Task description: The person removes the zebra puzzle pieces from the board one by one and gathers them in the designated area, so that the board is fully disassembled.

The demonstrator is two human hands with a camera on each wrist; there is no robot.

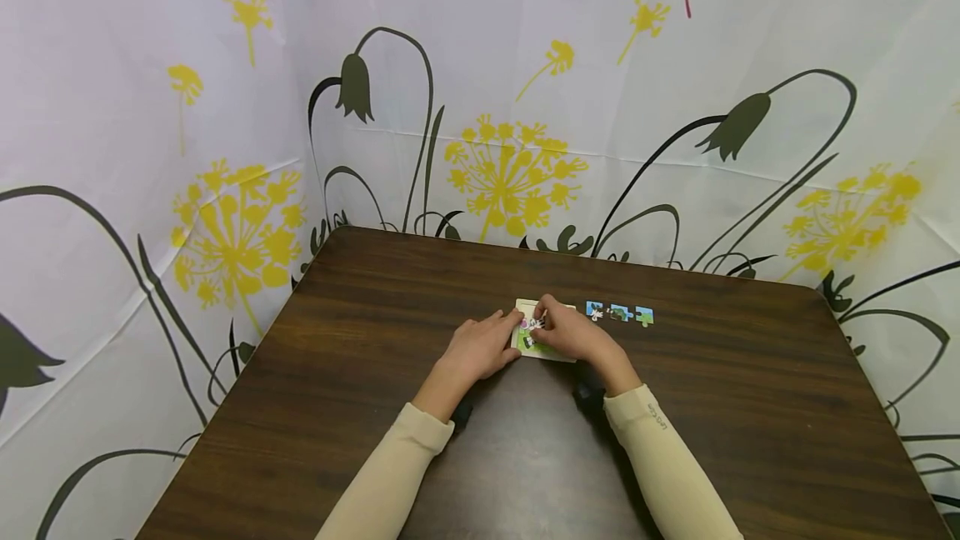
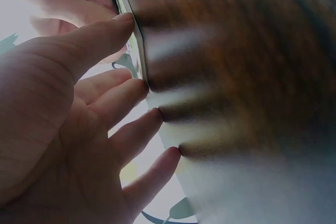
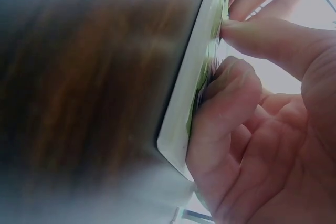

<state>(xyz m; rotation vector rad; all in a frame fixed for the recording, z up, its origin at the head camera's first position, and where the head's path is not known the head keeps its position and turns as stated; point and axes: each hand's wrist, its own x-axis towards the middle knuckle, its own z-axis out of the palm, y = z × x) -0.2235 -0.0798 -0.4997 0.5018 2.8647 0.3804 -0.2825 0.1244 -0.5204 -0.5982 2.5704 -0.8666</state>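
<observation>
A small puzzle board [image 1: 551, 357] with a pale rim and a green picture lies flat on the table. My left hand [image 1: 480, 346] rests at its left side, thumb and index at the rim [image 2: 140, 56], the other fingers extended down to the tabletop. Over the board is my right hand [image 1: 573, 333], its thumb and bent index finger around a white-and-pink puzzle piece [image 1: 534, 324] on the picture. In the right wrist view the remaining fingers [image 3: 231, 103] curl down over the board, partly hiding it. Three loose puzzle pieces, the nearest with blue and white [image 1: 593, 309], lie right of the board.
The other two loose pieces, one blue and dark green [image 1: 619, 313], one light green and blue [image 1: 644, 317], lie in a row. The dark wooden table [image 1: 720, 415] reaches back to a white curtain [image 1: 517, 40] printed with flowers.
</observation>
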